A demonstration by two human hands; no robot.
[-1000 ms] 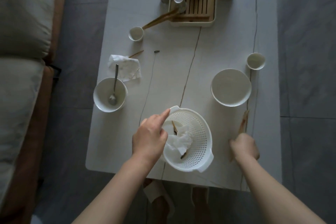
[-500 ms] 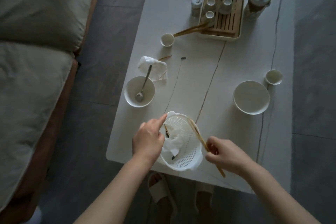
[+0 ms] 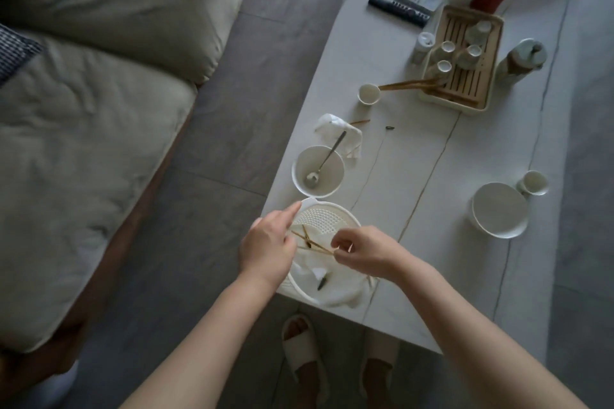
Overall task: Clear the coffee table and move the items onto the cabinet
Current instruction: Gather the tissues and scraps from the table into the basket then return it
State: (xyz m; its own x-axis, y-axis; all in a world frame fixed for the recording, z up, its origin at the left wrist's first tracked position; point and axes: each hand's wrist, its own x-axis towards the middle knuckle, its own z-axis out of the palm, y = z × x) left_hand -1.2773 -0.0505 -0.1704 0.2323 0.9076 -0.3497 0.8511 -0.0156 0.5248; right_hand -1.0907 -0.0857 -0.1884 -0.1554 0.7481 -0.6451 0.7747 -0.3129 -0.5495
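Chopsticks (image 3: 314,245) over white colander (image 3: 327,217), lower centre | right hand (image 3: 363,251) pinches them | left hand (image 3: 269,244) grips colander rim

Both hands crowd the colander (image 3: 327,219) at the bench's near left corner. Just beyond it stands the bowl (image 3: 318,171) with a spoon (image 3: 324,161), a tissue (image 3: 339,129) behind. A broad bare strip of bench (image 3: 425,149) runs up the middle. To the right sit a bowl (image 3: 500,209) and cup (image 3: 533,183); the tray (image 3: 465,60) blocks the far end.
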